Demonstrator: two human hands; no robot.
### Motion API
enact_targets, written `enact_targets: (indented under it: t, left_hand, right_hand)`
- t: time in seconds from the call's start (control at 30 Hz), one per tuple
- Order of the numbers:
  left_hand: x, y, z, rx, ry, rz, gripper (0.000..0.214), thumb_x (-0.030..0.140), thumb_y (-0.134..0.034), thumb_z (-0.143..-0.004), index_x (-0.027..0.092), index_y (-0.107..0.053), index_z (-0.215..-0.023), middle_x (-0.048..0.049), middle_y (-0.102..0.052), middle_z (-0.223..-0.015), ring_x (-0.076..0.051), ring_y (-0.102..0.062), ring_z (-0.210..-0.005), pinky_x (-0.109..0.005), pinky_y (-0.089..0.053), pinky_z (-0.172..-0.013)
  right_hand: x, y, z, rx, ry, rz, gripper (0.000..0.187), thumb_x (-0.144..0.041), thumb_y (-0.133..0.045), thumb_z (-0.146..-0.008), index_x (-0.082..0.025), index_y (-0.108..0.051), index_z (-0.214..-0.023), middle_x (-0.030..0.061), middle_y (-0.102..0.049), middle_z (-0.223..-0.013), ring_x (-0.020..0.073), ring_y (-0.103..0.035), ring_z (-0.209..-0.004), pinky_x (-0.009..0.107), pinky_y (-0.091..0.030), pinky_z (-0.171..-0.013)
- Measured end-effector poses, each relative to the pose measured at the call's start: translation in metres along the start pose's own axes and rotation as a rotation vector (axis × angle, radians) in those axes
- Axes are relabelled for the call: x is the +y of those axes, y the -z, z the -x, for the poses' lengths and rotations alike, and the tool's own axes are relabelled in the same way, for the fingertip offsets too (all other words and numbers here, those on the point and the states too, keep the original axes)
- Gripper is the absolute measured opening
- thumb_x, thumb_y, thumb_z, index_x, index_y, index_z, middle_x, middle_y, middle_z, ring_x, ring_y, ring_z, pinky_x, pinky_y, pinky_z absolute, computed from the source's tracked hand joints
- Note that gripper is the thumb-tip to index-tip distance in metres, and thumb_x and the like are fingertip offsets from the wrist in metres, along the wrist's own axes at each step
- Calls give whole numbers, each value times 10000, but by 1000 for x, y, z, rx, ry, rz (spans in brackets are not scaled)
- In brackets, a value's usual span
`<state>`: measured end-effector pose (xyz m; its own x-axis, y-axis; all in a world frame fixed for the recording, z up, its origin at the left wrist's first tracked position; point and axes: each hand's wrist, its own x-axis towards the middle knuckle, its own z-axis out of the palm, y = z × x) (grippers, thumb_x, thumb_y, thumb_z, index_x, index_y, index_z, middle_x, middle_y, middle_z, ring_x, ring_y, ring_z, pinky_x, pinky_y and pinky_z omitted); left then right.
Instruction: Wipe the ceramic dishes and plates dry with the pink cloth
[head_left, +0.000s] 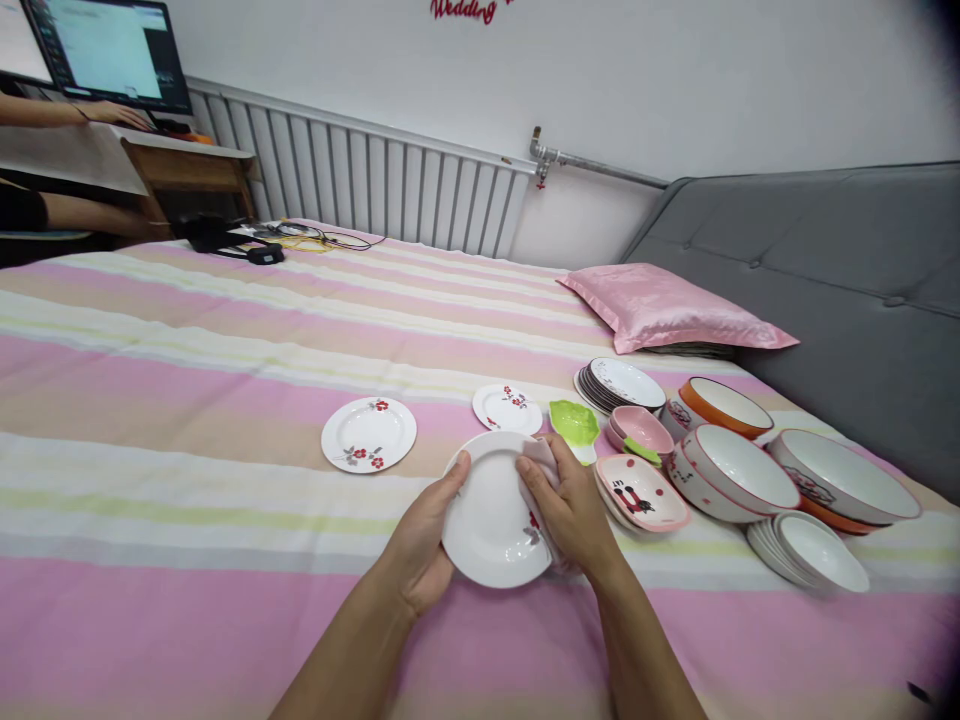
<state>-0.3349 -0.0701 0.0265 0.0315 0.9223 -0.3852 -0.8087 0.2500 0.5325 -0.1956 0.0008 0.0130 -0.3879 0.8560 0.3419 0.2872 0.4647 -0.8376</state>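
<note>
A white plate (pixel 487 520) with a red flower and grey leaves is held up over the bed in front of me. My left hand (pixel 427 535) grips its left rim, thumb on the upper face. Folded over the plate's right edge is a pale pink cloth (pixel 541 458), pinched there by my right hand (pixel 566 500). Most of the cloth is hidden behind that hand. Beyond the held plate lie a small flowered plate (pixel 504 408) and, farther left, a larger flowered plate (pixel 369 440), both flat on the bedspread.
Right of my hands stand a green leaf-shaped dish (pixel 574 424), pink bowls (pixel 642 428), square cat dishes (pixel 645 492), stacked plates (pixel 624 382), large bowls (pixel 739 470) and small white bowls (pixel 821 552). A pink pillow (pixel 675 305) lies behind. Far left, a person's hand (pixel 116 113) rests at a desk.
</note>
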Motion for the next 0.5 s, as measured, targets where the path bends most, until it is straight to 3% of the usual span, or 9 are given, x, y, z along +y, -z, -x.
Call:
enact_targets:
  t: [0.1, 0.23, 0.33, 0.5]
  left_hand:
    - [1, -3, -1, 28, -72, 88, 396, 352, -579, -797, 140, -590, -1131, -103, -685, -1044, -243, -606, -1023, -339, -455, -923]
    - [3, -1, -5, 10, -157, 218, 402, 328, -526, -836, 138, -548, -1190, -109, -664, -1095, -242, -586, -1059, -363, -433, -955]
    - [5, 2, -9, 6, -174, 291, 428, 336, -492, -855, 135, -511, -1232, -120, -646, -1127, -243, -579, -1070, -380, -424, -965]
    - [5, 4, -13, 20, -197, 374, 453, 357, -466, -865, 118, -491, -1249, -139, -632, -1146, -252, -575, -1075, -401, -431, -956]
  right_hand:
    - [4, -3, 0, 48, -12, 67, 310, -366, -452, -871, -202, -436, -1135, 58, -601, -1041, 198, -575, -927, 314, -456, -773]
    - [6, -11, 4, 42, -5, 143, 524, -364, -443, -872, -189, -251, -1327, 134, -360, -1371, 251, -371, -1247, 431, -353, -979]
    - [6, -20, 7, 59, 65, 231, 600, -348, -449, -867, -194, -164, -1372, 148, -272, -1415, 258, -293, -1292, 479, -308, -1011]
    - [6, -32, 7, 113, 205, 331, 502, -330, -446, -868, -217, -234, -1308, 134, -229, -1422, 256, -226, -1305, 517, -263, -1017]
